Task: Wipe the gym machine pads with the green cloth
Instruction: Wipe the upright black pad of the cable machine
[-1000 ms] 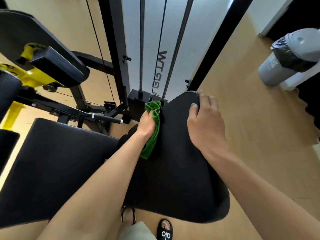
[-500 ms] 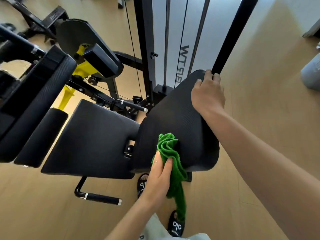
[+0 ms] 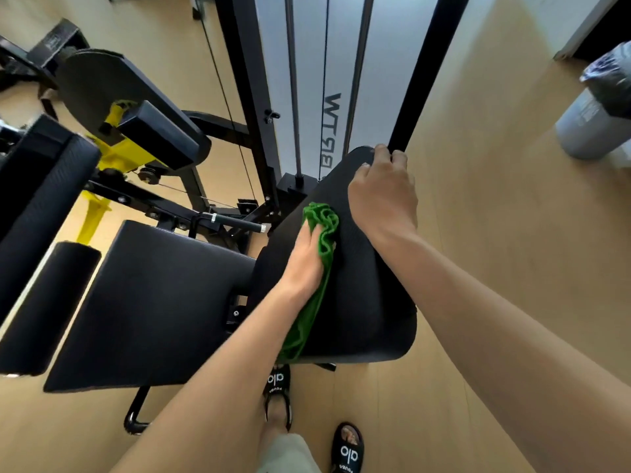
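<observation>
The black back pad (image 3: 368, 295) of the gym machine tilts up in the middle of the head view. My left hand (image 3: 305, 257) presses the bunched green cloth (image 3: 322, 227) against the pad's left half; the cloth's tail hangs down toward the pad's lower edge. My right hand (image 3: 382, 192) grips the pad's top right corner, fingers curled over the edge. The flat black seat pad (image 3: 150, 302) lies to the left, bare.
The machine's black frame post (image 3: 423, 73), guide rods and cables rise behind the pad. Yellow and black lever parts (image 3: 112, 148) and roller pads (image 3: 44, 308) crowd the left. A grey bin (image 3: 594, 110) stands at the right. My sandalled feet (image 3: 346, 448) are on the wood floor below.
My left hand has slid the cloth from the pad's lower edge up to its upper middle. My right hand stays on the top corner.
</observation>
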A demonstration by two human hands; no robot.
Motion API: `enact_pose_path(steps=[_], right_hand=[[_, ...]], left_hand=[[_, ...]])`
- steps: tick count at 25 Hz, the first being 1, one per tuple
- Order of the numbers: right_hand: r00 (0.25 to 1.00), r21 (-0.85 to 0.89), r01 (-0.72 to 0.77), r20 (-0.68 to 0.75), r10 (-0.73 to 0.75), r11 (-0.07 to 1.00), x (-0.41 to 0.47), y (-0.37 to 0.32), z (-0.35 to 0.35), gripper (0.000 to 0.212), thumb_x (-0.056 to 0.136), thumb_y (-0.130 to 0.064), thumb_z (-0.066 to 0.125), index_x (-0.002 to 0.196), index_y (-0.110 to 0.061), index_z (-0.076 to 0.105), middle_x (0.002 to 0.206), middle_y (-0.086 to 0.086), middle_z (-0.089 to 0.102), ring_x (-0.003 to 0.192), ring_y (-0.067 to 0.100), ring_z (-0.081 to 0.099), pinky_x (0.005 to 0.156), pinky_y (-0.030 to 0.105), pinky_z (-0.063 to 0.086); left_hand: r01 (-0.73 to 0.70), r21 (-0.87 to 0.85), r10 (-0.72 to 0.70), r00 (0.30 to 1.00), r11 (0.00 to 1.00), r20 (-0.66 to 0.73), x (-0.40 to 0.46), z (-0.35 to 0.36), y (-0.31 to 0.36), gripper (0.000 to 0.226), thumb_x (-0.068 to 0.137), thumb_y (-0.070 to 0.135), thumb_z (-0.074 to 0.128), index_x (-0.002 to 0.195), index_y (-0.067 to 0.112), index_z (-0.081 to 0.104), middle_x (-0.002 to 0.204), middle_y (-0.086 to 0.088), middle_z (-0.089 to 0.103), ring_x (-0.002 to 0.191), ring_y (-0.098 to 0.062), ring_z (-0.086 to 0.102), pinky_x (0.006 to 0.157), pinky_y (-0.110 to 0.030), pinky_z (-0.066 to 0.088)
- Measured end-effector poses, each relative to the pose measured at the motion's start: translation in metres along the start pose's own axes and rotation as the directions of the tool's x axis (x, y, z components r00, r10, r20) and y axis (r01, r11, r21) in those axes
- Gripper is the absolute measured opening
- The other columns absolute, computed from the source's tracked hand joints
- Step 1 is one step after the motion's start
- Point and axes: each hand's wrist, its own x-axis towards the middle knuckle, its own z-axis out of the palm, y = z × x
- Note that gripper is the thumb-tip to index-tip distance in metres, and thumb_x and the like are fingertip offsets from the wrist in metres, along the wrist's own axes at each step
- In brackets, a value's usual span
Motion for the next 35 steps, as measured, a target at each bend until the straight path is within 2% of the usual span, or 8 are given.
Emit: enact_pose_path(steps=[10,14,17,19,22,25,29,35], right_hand=[[0.979,0.655,-0.203,0.129,0.156,0.728,-0.031,0.009,-0.040,0.039,0.105,-0.026,0.037,0.133,-0.010,0.059,0.138,0.004,0.059,0.122,0.019,0.053,0.089,0.021,0.030],[0.995,0.819,-0.097,0.065,0.076,0.566,-0.093,0.031,-0.069,0.036,0.106,-0.034,0.036,0.128,-0.027,0.064,0.119,-0.015,0.066,0.108,-0.004,0.057,0.089,0.018,0.039],[0.997,0.756,-0.002,-0.047,0.057,0.654,-0.131,0.054,-0.079,0.036,0.107,-0.028,0.037,0.133,-0.024,0.061,0.119,-0.016,0.065,0.107,-0.008,0.058,0.089,0.013,0.041],[0.998,0.679,0.049,-0.054,-0.017,0.732,-0.153,0.059,-0.075,0.039,0.108,-0.026,0.035,0.141,-0.022,0.054,0.133,-0.009,0.062,0.120,0.003,0.056,0.101,0.019,0.043],[0.975,0.463,0.219,-0.127,-0.181,0.859,-0.179,0.050,-0.052,0.047,0.106,-0.031,0.031,0.150,-0.019,0.041,0.152,-0.001,0.046,0.142,0.012,0.038,0.118,0.038,0.035],[0.940,0.105,0.327,-0.137,-0.312,0.939,-0.191,0.042,-0.026,0.053,0.106,-0.034,0.028,0.155,-0.014,0.032,0.162,0.010,0.030,0.153,0.024,0.018,0.125,0.043,0.018],[0.947,-0.103,0.311,-0.045,-0.317,0.945,-0.178,0.043,-0.014,0.055,0.103,-0.033,0.036,0.154,-0.014,0.035,0.163,0.014,0.026,0.153,0.031,0.017,0.125,0.047,0.017],[0.973,0.094,0.205,0.086,-0.213,0.974,-0.119,0.036,-0.024,0.054,0.107,-0.029,0.027,0.159,-0.018,0.019,0.166,0.006,0.014,0.154,0.021,0.008,0.126,0.041,0.007]], left_hand=[[-0.318,0.065,0.305,0.939,0.946,0.162,-0.154,0.027,0.017,0.046,0.105,0.035,0.037,0.150,0.043,0.033,0.150,0.028,0.039,0.140,0.006,0.033,0.118,-0.032,0.030],[-0.560,0.596,0.500,0.817,0.575,0.285,-0.156,0.034,0.016,0.047,0.104,0.039,0.036,0.151,0.036,0.034,0.160,0.028,0.014,0.149,0.004,-0.004,0.121,-0.030,0.006],[-0.524,0.702,0.444,0.837,0.482,0.320,-0.123,0.039,0.030,0.046,0.103,0.041,0.037,0.148,0.030,0.042,0.162,0.019,0.017,0.151,-0.003,-0.002,0.123,-0.034,0.005],[-0.525,0.644,0.395,0.849,0.556,0.351,-0.115,0.041,0.046,0.052,0.102,0.043,0.032,0.150,0.025,0.041,0.159,0.011,0.030,0.149,-0.002,0.014,0.123,-0.034,0.014],[-0.222,0.048,0.190,0.913,0.974,0.362,-0.117,0.030,0.063,0.054,0.102,0.049,0.026,0.152,0.030,0.036,0.142,0.012,0.053,0.128,0.007,0.048,0.113,-0.026,0.033],[-0.122,-0.272,0.201,0.937,0.954,0.285,-0.115,0.013,0.063,0.055,0.104,0.049,0.016,0.151,0.029,0.037,0.143,0.004,0.057,0.138,-0.013,0.044,0.116,-0.037,0.027],[-0.238,-0.147,0.233,0.971,0.960,-0.048,-0.098,0.002,0.067,0.048,0.106,0.041,0.026,0.138,0.017,0.052,0.128,-0.006,0.067,0.115,-0.021,0.065,0.103,-0.036,0.048],[-0.228,0.044,0.229,0.973,0.973,-0.014,-0.082,-0.005,0.065,0.044,0.104,0.043,0.029,0.140,0.028,0.050,0.139,0.007,0.057,0.131,-0.010,0.047,0.116,-0.038,0.028]])
